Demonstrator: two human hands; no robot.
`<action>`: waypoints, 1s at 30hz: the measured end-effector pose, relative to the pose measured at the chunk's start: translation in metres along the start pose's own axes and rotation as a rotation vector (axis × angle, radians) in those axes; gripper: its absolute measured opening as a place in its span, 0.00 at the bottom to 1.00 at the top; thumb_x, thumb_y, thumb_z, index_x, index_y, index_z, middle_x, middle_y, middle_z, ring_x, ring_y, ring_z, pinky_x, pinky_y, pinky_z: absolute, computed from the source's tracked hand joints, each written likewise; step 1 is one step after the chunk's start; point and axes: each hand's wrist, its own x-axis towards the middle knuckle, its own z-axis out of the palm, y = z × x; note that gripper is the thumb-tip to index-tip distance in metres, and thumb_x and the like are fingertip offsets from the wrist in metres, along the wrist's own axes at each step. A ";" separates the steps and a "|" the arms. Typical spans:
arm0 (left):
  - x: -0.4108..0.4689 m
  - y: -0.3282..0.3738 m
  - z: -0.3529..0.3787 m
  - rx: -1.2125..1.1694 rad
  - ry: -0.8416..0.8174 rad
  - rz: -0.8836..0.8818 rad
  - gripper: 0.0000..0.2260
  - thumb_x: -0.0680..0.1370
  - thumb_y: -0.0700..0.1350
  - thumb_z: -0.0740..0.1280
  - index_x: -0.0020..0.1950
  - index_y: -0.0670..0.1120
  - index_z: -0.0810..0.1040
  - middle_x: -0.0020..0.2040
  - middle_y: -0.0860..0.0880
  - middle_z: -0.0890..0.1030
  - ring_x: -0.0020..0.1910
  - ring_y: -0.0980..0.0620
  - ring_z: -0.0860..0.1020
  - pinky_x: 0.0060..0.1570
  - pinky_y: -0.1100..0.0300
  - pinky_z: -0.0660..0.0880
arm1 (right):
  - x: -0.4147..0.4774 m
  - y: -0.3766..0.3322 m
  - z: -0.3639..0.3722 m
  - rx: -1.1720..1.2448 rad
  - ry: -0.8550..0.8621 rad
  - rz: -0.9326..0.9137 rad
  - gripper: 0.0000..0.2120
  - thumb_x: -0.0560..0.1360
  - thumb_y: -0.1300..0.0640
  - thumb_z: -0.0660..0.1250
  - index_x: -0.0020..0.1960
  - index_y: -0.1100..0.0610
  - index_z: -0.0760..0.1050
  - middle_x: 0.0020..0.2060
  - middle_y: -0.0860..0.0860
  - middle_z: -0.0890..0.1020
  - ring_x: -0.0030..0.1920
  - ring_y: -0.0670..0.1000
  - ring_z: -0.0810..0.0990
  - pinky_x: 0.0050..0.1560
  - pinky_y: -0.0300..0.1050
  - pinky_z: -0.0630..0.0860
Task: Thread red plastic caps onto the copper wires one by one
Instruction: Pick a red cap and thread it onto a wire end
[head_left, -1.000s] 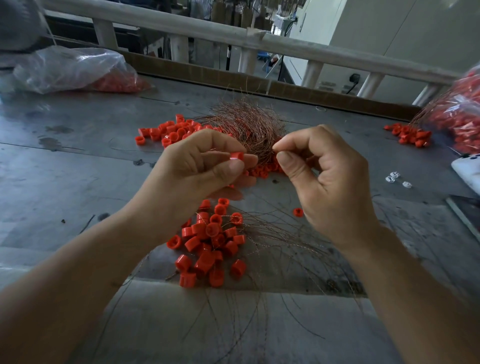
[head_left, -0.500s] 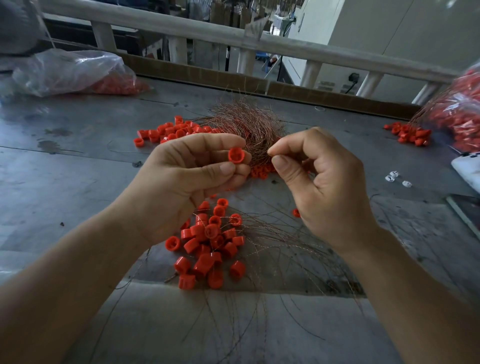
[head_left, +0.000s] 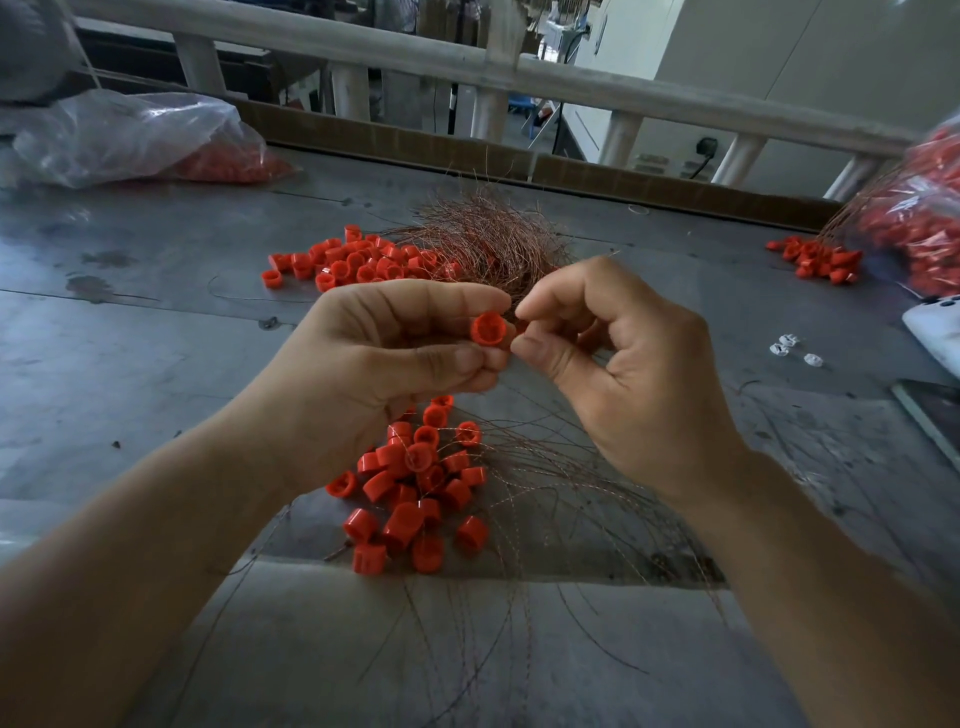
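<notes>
red cap | pinched in left hand | right hand just beside

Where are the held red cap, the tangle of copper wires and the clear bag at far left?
red cap (head_left: 488, 328): head view, its open end.
copper wires (head_left: 491, 236): head view, middle of the tangle.
clear bag (head_left: 132, 136): head view, its crumpled top.

Workshop: metal workbench, bagged caps
</notes>
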 end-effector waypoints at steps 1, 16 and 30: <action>0.000 0.000 0.000 -0.001 -0.001 -0.003 0.15 0.59 0.38 0.70 0.45 0.44 0.84 0.39 0.46 0.84 0.39 0.53 0.83 0.38 0.65 0.78 | 0.000 0.000 0.000 0.015 -0.007 0.003 0.06 0.70 0.65 0.69 0.44 0.59 0.74 0.35 0.42 0.75 0.38 0.41 0.75 0.40 0.25 0.69; 0.000 0.000 0.000 -0.014 0.009 -0.011 0.14 0.59 0.40 0.69 0.44 0.44 0.84 0.38 0.47 0.84 0.36 0.55 0.83 0.37 0.66 0.78 | 0.002 0.001 -0.006 0.028 -0.037 0.072 0.10 0.69 0.63 0.69 0.44 0.53 0.70 0.34 0.47 0.76 0.37 0.40 0.74 0.36 0.24 0.68; 0.000 -0.002 -0.001 -0.003 0.003 0.045 0.13 0.62 0.39 0.68 0.45 0.44 0.84 0.37 0.47 0.84 0.35 0.55 0.82 0.36 0.66 0.78 | 0.002 0.000 -0.007 0.240 -0.085 0.252 0.09 0.69 0.61 0.66 0.42 0.47 0.70 0.34 0.45 0.76 0.37 0.42 0.76 0.40 0.34 0.73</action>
